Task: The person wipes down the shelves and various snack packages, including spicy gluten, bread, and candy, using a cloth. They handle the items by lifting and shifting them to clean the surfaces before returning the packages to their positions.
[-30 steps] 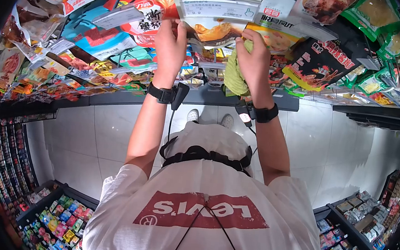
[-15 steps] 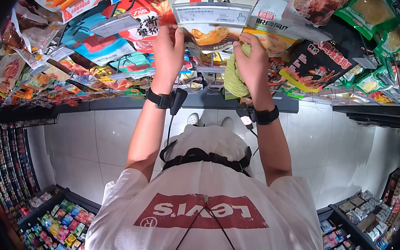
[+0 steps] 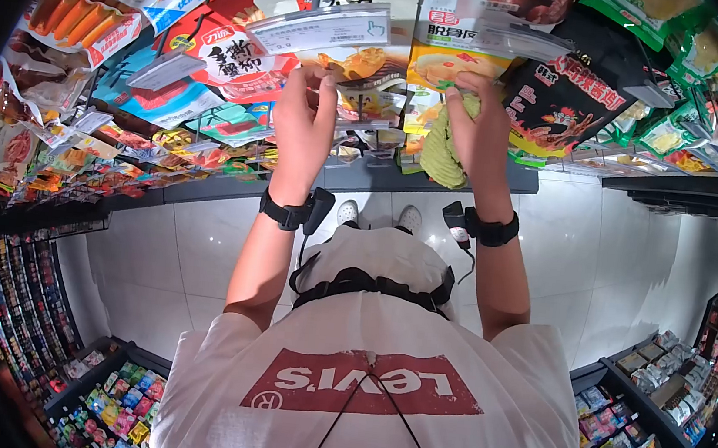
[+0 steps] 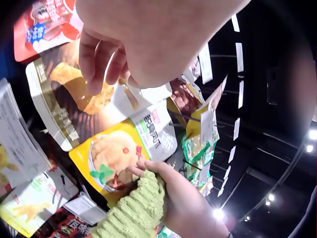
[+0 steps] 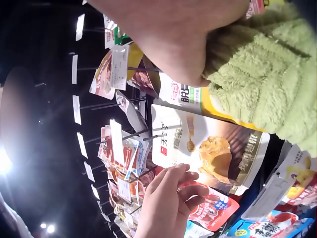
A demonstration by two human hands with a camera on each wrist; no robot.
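1. Over the dark shelf ledge [image 3: 355,175], I see both forearms [image 3: 267,249] reach forward, roughly parallel, each wearing a black wristband [image 3: 284,211] with its camera.
2. The left hand [image 3: 306,127] angles up toward the hanging packets. I make out its fingers loosely bent, with gaps between them and nothing in their grasp.
3. Those fingers are at the lower left of the white-and-brown pouch [image 3: 360,62], just beside the red pouch [image 3: 245,63]; I cannot tell whether they touch either one.
4. The right hand [image 3: 486,137] stands apart from the left, in front of the yellow pouch [image 4: 110,157], fingers bent inward.
5. Its thumb and fingers close around a green cloth [image 3: 447,153], which hangs below the grip and covers a lower part of the yellow pouch.
6. I find the white-and-brown pouch between the hands, its front partly hidden by a price label [image 3: 322,32].
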